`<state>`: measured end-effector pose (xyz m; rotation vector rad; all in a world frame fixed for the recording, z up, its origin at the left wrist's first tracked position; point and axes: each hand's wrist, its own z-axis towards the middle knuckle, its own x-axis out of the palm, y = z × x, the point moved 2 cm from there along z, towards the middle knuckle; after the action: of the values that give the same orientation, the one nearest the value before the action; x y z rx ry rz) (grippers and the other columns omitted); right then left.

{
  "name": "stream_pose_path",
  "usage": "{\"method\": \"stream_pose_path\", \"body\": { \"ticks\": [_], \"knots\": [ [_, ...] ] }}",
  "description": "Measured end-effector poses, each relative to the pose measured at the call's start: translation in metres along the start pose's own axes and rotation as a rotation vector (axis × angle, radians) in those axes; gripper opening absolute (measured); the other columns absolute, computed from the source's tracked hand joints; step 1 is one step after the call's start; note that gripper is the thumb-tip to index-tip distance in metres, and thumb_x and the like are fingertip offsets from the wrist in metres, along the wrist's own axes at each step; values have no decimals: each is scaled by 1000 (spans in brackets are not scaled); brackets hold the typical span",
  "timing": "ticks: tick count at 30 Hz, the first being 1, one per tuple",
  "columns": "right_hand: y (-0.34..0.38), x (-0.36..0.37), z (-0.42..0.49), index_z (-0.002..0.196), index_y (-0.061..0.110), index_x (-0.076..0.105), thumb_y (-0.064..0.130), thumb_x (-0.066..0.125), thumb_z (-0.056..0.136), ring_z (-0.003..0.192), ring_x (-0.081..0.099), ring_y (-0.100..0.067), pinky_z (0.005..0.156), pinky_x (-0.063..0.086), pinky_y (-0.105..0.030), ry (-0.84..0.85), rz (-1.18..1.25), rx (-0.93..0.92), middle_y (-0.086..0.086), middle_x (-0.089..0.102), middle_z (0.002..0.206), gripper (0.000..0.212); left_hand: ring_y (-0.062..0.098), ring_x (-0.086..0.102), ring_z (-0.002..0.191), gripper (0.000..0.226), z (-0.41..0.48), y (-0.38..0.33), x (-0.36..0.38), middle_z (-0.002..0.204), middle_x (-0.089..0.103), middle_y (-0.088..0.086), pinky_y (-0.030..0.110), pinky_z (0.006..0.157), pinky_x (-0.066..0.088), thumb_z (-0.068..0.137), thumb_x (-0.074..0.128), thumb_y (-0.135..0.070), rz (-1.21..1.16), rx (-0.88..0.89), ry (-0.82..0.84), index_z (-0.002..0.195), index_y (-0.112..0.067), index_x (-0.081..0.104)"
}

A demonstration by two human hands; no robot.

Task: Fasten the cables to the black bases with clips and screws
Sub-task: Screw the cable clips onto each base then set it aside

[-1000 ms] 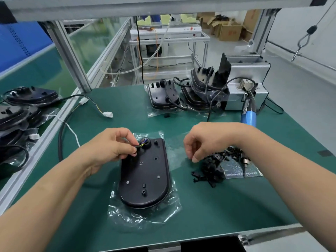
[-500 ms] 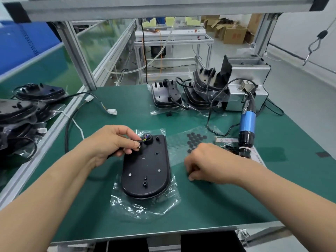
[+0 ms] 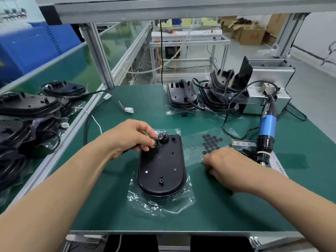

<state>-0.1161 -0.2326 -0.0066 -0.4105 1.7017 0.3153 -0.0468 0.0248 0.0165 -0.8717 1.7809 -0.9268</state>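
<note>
One white label strip (image 3: 242, 143), characters illegible, beside blue screwdriver (image 3: 267, 125).

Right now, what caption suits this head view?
Left hand pinches cable at black base; right hand rests on green mat.

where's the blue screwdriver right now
In the head view, the blue screwdriver is on the right side of the green table, just beyond the right hand and in front of the grey metal box.
</note>
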Motion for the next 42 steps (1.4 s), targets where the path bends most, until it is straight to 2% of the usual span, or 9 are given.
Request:
{"method": "stream_pose_path", "body": {
  "ticks": [5, 8, 12, 19, 24, 30, 35, 38, 42],
  "knots": [
    [-19, -22, 10, 85, 21, 72, 8, 65, 91, 73, 71, -3, 75, 51, -15, -122, 662, 114, 4, 76, 76, 16, 13, 61, 55, 16, -2, 5, 0, 73, 70, 11, 18, 49, 47, 78, 70, 7, -42, 48, 10, 91, -2, 70],
    [-7, -29, 22, 84, 10, 72, 1, 72, 87, 74, 75, -13, 66, 54, -16, -189, 1225, 94, -6, 77, 76, 10, 15, 63, 58, 17, -2, 8, 1, 72, 71, 9, 18, 50, 49, 79, 68, 10, -120, 29, 16, 89, -3, 69],
    [27, -35, 51, 81, 4, 68, -9, 74, 81, 70, 73, -16, 66, 56, -19, -281, 1531, -26, -12, 74, 73, 13, 15, 66, 59, 19, -2, 11, 2, 68, 68, 10, 18, 49, 48, 80, 66, 12, -186, 0, 24, 93, -1, 67],
    [52, -26, 88, 90, -2, 69, -9, 68, 86, 63, 72, -15, 60, 57, -19, -170, 1481, -40, -10, 71, 71, 9, 15, 67, 59, 17, -2, 8, -1, 69, 69, 13, 17, 51, 49, 77, 67, 12, -188, 4, 41, 87, -2, 67],
    [52, -26, 94, 83, 11, 72, 1, 72, 85, 57, 63, -11, 54, 46, -19, -194, 1202, -41, -8, 71, 70, 11, 15, 67, 60, 18, 0, 7, -2, 69, 70, 12, 17, 50, 48, 77, 65, 14, -170, 3, 31, 89, 1, 67],
    [49, -27, 98, 82, 17, 78, 12, 80, 81, 62, 53, -1, 67, 47, -22, -232, 1048, -78, 9, 62, 75, 5, 15, 67, 61, 19, -1, 8, -3, 72, 70, 13, 17, 52, 51, 77, 64, 15, -203, -11, 38, 87, -1, 69],
    [51, -28, 101, 84, 20, 73, 12, 77, 84, 89, 57, -12, 78, 46, -24, -278, 989, -153, -1, 58, 100, 9, 18, 69, 63, 22, -1, 7, -4, 79, 68, 20, 19, 56, 55, 77, 60, 19, -294, -90, 27, 95, 8, 66],
    [50, -28, 103, 97, 19, 66, 14, 76, 85, 100, 59, -12, 79, 38, -21, -278, 911, -237, 7, 68, 101, 16, 26, 72, 67, 19, -2, 5, -9, 81, 68, 24, 23, 58, 58, 78, 57, 23, -419, -194, 35, 92, 11, 64],
    [47, -31, 109, 116, 20, 62, 23, 74, 89, 109, 52, -17, 99, 38, -28, -249, 829, -282, 11, 72, 99, 30, 27, 73, 65, 20, -3, -5, -15, 79, 70, 20, 22, 53, 57, 79, 61, 21, -322, -218, 35, 81, 1, 64]
  ]
}}
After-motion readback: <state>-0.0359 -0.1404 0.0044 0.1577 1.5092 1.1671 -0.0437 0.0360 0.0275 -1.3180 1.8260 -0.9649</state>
